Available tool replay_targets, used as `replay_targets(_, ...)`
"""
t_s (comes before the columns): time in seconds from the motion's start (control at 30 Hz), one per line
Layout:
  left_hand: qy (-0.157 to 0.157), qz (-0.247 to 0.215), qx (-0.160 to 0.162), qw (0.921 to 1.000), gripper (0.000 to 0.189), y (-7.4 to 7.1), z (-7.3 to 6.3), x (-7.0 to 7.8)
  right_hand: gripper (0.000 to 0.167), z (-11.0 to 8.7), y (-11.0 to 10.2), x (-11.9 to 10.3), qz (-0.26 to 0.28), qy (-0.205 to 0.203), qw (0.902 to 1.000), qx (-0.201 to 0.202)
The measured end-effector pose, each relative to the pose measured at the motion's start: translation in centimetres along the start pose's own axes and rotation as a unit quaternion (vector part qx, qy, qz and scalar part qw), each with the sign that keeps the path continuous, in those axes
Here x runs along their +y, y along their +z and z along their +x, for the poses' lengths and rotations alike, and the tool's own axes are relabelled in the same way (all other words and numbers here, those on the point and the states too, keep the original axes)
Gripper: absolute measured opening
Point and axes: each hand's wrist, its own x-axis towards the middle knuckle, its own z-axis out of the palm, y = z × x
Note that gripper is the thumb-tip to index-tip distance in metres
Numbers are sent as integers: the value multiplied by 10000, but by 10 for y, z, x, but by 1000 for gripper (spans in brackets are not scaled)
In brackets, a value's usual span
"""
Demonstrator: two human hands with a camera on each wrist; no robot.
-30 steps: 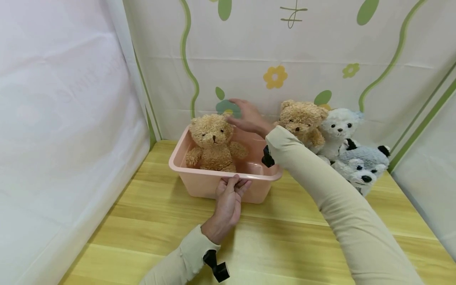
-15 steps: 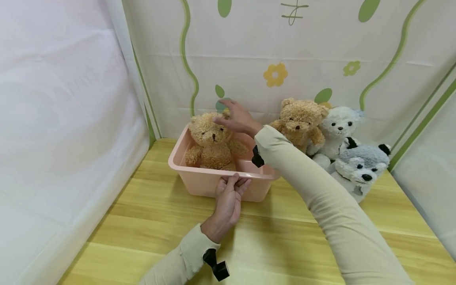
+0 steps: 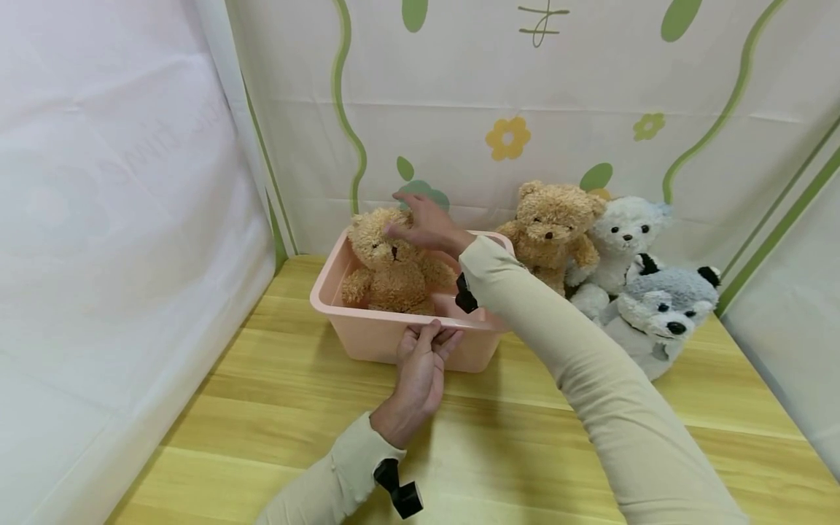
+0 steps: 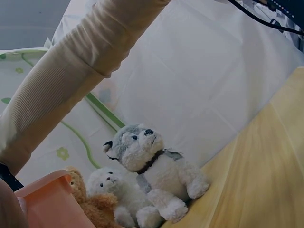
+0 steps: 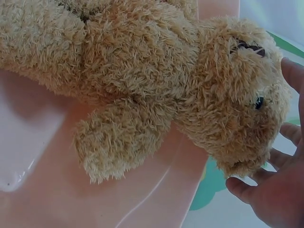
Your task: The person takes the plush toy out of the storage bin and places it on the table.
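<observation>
A tan teddy bear (image 3: pixel 399 281) sits upright inside a pink plastic bin (image 3: pixel 367 343), leaning toward the bin's left half. My left hand (image 3: pixel 420 372) holds the front rim of the bin, thumb at the lip and fingers under it. My right hand (image 3: pixel 426 224) reaches over the bin to the top of the bear's head, fingers spread. In the right wrist view, the thumb and fingers of the right hand (image 5: pixel 280 190) stand around the crown of the bear (image 5: pixel 142 52), close to its fur.
Right of the bin sit a second tan teddy bear (image 3: pixel 554 226), a white plush bear (image 3: pixel 623 233) and a grey-and-white plush husky (image 3: pixel 666 310). A printed white curtain (image 3: pixel 446 124) rises behind, another white sheet (image 3: pixel 131 219) at left. All stands on a wooden table (image 3: pixel 262 430).
My right hand has moved left and slightly down to the bear's head, the right forearm shifting with it. The left hand and the bin have stayed in place.
</observation>
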Motion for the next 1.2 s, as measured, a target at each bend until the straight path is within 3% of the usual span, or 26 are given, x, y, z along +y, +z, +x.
replay_targets(0.43, 46, -41, -29, 10000, 6, 0, 0, -1, 79, 6, 7, 2, -451, -79, 9987, -216)
replay_targets(0.77, 21, -2, -90, 10000, 8, -1, 0, -1, 79, 3, 9, 2, -467, -82, 9981, -384)
replay_targets(1.03, -1, 35, -89, 10000, 12, 0, 0, -1, 78, 2, 6, 3, -906, 54, 9942, -580)
replay_targets(1.2, 2, -10, -77, 10000, 11, 0, 0, -1, 80, 3, 4, 2, -833, 71, 9947, -601)
